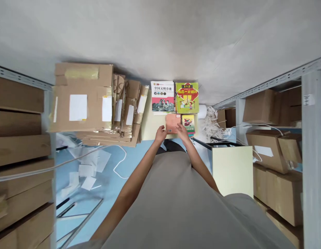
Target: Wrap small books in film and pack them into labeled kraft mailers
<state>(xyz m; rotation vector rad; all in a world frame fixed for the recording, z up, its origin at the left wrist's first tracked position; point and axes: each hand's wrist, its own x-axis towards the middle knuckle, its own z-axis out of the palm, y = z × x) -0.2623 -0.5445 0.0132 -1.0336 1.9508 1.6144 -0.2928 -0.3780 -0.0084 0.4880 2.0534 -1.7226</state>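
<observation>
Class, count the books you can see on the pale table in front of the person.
4: a white-covered book, a green one, a pink one between both hands, and a small colourful one. More may lie underneath.

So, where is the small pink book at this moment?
In the head view, the small pink book is at centre, held between left hand and right hand, below the white book.

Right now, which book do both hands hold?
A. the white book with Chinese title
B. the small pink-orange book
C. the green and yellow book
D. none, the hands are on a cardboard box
B: the left hand and right hand grip the small pink-orange book at its sides.
</observation>
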